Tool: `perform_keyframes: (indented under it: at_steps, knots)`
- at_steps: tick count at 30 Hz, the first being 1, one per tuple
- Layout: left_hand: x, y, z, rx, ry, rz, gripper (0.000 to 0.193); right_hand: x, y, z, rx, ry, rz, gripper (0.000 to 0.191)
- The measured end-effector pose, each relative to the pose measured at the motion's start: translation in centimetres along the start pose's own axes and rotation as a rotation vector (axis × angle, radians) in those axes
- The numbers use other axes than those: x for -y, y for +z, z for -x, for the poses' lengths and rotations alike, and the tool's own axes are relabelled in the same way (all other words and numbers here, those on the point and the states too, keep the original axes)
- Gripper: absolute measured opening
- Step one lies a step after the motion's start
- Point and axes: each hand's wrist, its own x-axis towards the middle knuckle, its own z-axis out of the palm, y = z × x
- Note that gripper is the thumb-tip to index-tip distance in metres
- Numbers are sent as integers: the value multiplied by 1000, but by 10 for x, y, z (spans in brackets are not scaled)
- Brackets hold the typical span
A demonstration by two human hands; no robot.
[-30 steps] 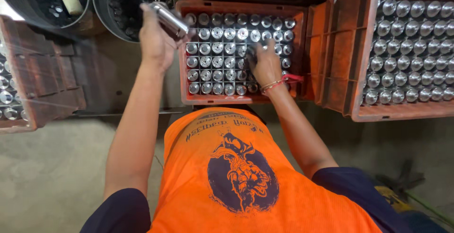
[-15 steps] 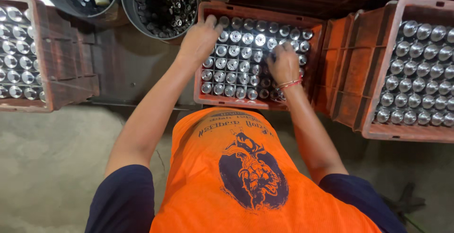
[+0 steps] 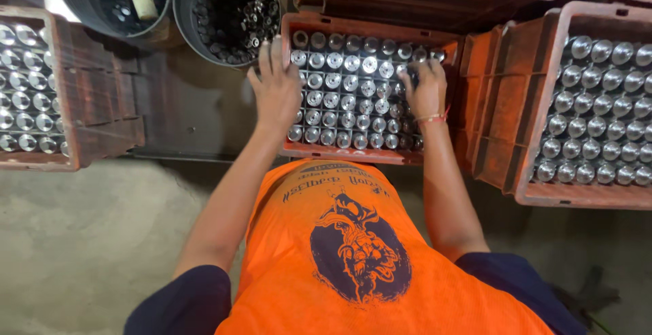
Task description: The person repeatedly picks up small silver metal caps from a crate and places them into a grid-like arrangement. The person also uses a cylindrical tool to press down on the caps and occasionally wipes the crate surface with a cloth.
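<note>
Hands over a crate of metal cylinders

Crates of shiny cylinders ring the person; at nine o'clock a brown-red plastic crate (image 3: 102, 114) holds rows of silvery round tops; at eleven o'clock stand two dark round tubs, the left tub (image 3: 81, 9) with a pale stick in it, the right tub (image 3: 187, 22) heaped with small dark metal bits.

The left hand (image 3: 277, 90) lies flat at the left rim of the middle crate (image 3: 353, 156), at twelve o'clock; its fingers (image 3: 266, 56) are spread wide, holding nothing, palm down over the nearest cylinders (image 3: 339, 97). The right hand (image 3: 426, 89), a thin red-and-pale band at its wrist, rests further right in the same crate; its fingers curl down among the tops, and I cannot tell whether they grip one.

The cylinders stand upright, packed touching in tidy rows; polished metal, rigid, smooth, likely slippery and with some heft for their size. Only the round tops show, so a pinch around the upper rim, lifting straight up, looks the surest hold.

At three o'clock a further crate (image 3: 530, 192) of the same ribbed plastic carries larger-looking bright tops. Below is a rough concrete floor (image 3: 81, 253); the person wears an orange printed shirt (image 3: 319, 240).
</note>
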Motion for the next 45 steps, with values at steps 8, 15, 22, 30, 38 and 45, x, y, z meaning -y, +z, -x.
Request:
perform_keyframes:
  at_steps: [8,15,22,30,38,45]
  knots:
    - [0,9,2,-10,18,62,10,-4,-5,11,-33,105,-3,27]
    - [23,-44,6,-30,-322,1213,30,-1,-26,13,-132,643,-1457,32]
    - [10,-44,-29,178,-231,780,50,21,-17,4,70,527,-409,41]
    - [10,-16,-19,99,174,290,18,28,-5,-3,61,-67,40,29]
    - [27,-35,-25,123,403,188,21,-2,-17,-8,29,17,83,26]
    - [16,-32,-12,-18,290,-14,30,-13,-10,-4,17,153,158,42]
